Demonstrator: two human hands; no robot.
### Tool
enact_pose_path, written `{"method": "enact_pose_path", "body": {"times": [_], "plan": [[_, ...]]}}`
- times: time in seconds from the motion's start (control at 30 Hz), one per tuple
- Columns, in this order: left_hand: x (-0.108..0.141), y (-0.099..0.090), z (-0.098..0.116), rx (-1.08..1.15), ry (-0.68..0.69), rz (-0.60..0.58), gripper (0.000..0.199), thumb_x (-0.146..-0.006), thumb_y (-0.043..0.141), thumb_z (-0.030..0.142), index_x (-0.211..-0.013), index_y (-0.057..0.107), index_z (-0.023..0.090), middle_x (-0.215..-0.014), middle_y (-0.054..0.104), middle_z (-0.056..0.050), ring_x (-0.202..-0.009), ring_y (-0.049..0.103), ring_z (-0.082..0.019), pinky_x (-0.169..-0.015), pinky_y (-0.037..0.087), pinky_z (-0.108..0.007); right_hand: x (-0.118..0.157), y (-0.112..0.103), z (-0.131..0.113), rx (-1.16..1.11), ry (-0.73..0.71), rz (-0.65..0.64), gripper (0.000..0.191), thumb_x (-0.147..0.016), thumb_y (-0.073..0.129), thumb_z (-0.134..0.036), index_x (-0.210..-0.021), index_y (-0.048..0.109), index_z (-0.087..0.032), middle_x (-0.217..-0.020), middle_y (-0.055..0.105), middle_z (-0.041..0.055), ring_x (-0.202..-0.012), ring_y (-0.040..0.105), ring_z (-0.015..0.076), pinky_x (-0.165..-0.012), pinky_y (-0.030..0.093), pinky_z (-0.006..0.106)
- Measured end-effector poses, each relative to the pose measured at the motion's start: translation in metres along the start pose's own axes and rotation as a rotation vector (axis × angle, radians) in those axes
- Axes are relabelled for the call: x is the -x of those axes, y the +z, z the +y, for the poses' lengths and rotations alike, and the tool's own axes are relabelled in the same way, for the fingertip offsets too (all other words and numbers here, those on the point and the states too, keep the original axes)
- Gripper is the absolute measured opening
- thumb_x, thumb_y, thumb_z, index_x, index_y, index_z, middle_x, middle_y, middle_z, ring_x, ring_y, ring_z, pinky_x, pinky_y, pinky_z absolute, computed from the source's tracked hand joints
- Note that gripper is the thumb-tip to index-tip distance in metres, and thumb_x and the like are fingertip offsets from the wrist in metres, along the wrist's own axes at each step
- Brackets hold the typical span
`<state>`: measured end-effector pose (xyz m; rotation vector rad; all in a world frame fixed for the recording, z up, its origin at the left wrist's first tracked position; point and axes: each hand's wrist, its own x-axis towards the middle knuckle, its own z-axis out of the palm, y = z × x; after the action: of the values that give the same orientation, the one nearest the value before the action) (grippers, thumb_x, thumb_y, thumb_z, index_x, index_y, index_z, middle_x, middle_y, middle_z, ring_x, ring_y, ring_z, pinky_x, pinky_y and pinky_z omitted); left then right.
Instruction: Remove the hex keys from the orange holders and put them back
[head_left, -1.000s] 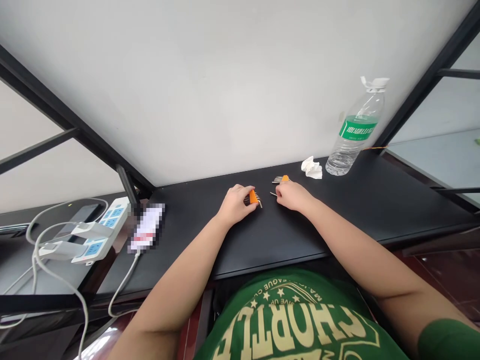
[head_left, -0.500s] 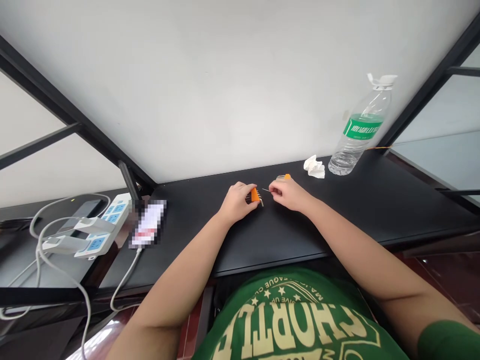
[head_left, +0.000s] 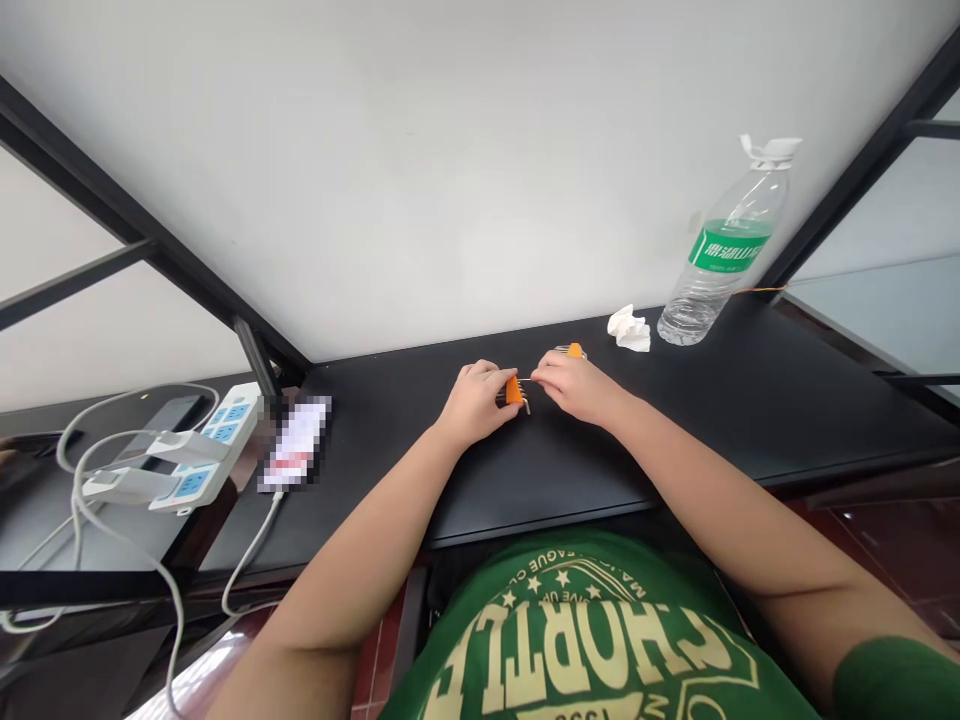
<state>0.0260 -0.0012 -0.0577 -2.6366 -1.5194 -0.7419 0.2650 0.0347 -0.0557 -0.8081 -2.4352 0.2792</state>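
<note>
My left hand (head_left: pixel 474 403) is closed on an orange hex key holder (head_left: pixel 514 390), gripping it between thumb and fingers. Several metal L-shaped keys stick out of the holder, their bent ends toward the right. Between the fingertips of my right hand (head_left: pixel 574 385) is a thin hex key (head_left: pixel 526 379); its end reaches the upper part of the holder. Most of that key is hidden by my fingers. Just behind my right hand a second orange hex key holder (head_left: pixel 575 350) with metal keys lies on the black tabletop (head_left: pixel 397 450).
A crumpled white tissue (head_left: pixel 628 330) and a large clear water bottle (head_left: pixel 716 260) with a green label stand toward the back right. At left are a phone (head_left: pixel 296 445) with a blurred screen, a white power strip (head_left: pixel 214 445) and loose white cables (head_left: pixel 169 580). Black metal frames flank the table.
My right hand has moved slightly left, bringing the thin hex key from a small gap up to the orange holder. My left hand stays almost in place.
</note>
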Motion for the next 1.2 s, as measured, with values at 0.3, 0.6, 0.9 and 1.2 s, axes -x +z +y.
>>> {"method": "enact_pose_path", "body": {"times": [0.3,0.6,0.9,1.2], "plan": [[0.000,0.001,0.012,-0.036,0.080,0.012,0.043,-0.082,0.075,0.027,-0.124,0.070,0.023,-0.102,0.076,-0.007,-0.117,0.062,-0.030,-0.108,0.041,-0.052,-0.005,0.004,-0.013,-0.201,0.045,-0.018,0.024,-0.099,0.045,-0.015,-0.095,0.069,-0.018,-0.104,0.065,0.0086,-0.088,0.059,0.0169,-0.083,0.049,0.033],[0.000,-0.002,0.022,0.093,0.108,0.087,0.045,-0.081,0.077,0.032,-0.125,0.070,0.023,-0.113,0.073,-0.010,-0.116,0.064,-0.029,-0.105,0.048,-0.048,-0.011,0.002,0.002,-1.197,0.466,-0.101,0.040,-0.076,0.083,-0.047,-0.089,0.059,-0.018,-0.076,0.060,-0.0015,-0.064,0.053,0.0101,-0.061,0.044,0.026],[-0.001,0.004,-0.006,0.081,0.018,0.027,0.049,-0.084,0.076,0.030,-0.131,0.065,0.022,-0.116,0.074,-0.009,-0.114,0.066,-0.028,-0.105,0.049,-0.046,-0.004,-0.005,0.038,-0.006,0.456,-0.182,0.008,-0.083,0.074,-0.025,-0.081,0.070,-0.019,-0.089,0.066,0.0061,-0.074,0.058,0.0151,-0.066,0.042,0.028],[-0.001,0.003,-0.007,0.087,-0.027,-0.023,0.049,-0.085,0.073,0.026,-0.133,0.062,0.023,-0.111,0.073,-0.007,-0.107,0.068,-0.026,-0.111,0.045,-0.049,-0.005,-0.006,0.014,0.008,0.497,-0.331,0.011,-0.075,0.071,-0.015,-0.072,0.061,-0.019,-0.075,0.063,0.0051,-0.067,0.056,0.0165,-0.063,0.040,0.029]]}}
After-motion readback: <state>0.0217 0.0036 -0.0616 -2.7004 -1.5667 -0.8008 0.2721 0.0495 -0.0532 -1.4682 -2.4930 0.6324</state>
